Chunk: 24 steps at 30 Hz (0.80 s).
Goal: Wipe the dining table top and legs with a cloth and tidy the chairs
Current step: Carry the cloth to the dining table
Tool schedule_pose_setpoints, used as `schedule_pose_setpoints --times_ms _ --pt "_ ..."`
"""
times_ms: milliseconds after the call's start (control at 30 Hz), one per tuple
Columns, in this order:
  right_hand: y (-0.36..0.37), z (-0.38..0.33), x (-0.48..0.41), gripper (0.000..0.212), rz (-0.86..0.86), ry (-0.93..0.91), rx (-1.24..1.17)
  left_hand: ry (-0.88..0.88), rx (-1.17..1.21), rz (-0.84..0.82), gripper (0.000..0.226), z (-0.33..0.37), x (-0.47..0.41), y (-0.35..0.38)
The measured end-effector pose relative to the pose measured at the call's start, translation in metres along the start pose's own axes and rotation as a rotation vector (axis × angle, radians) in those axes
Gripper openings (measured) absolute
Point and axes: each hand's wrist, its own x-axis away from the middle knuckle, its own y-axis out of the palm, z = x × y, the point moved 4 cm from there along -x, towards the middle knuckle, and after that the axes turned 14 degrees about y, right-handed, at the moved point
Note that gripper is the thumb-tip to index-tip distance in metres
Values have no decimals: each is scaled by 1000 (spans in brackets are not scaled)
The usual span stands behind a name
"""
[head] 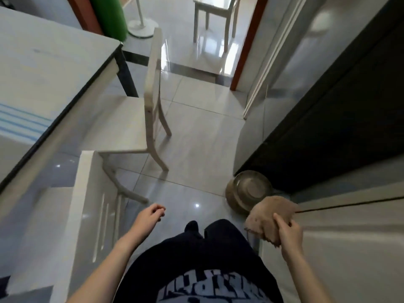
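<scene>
The pale bench point(54, 68) is filling the left side, its dark edge running on a slant toward the lower left. A blue-striped item point(19, 125) is lying on it at the far left, too blurred to identify. Just beside the bench's long edge, the near chair point(78, 215) is standing with its slatted back toward the person. Beyond it, the second chair point(122, 125) is standing by the bench's corner, its seat facing the bench and its back point(153, 84) turned to the open floor. Above that, a green object point(109, 16) and a round white stand base point(143, 27) are showing behind the bench's far end.

The left hand point(150, 217) is hanging over the tiled floor point(196, 138) near the first chair's back, its fingers point(158, 209) loosely curled and holding nothing.

A third chair point(216, 9) is standing well apart, past the doorway at the top.

A metal bowl point(249, 193) is resting tilted on the floor against a dark cabinet point(328, 127). Just in front of it, the right hand point(288, 235) is gripping the brown cloth point(269, 217), its fingers point(282, 224) wrapping the bunched fabric, which is held in the air well apart from the bench.
</scene>
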Motion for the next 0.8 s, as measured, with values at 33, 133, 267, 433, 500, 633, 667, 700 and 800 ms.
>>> schedule_pose_setpoints --times_ms 33,133,267,433,500,633,667,700,800 --pt "2 -9 -12 30 9 12 18 11 5 -4 13 14 -16 -2" --pt "15 -44 -34 18 23 33 18 29 19 -6 13 44 -62 -8" --pt "43 -102 -66 22 -8 44 -4 11 34 24 14 65 -120 -14" --pt "98 -185 -126 32 -74 5 69 -117 164 193 13 70 -192 -28" --pt "123 -222 -148 31 -111 -10 91 -159 155 208 18 77 -217 -36" --pt "171 -292 -171 7 -176 -79 137 -223 131 265 22 98 -258 -52" --pt "183 -309 -175 3 -195 -89 138 -232 140 275 22 105 -269 -53" --pt "195 -325 -178 1 -214 -102 142 -241 147 282 22 112 -281 -54" --pt "226 -364 -190 2 -240 -134 162 -262 155 302 21 133 -318 -60"
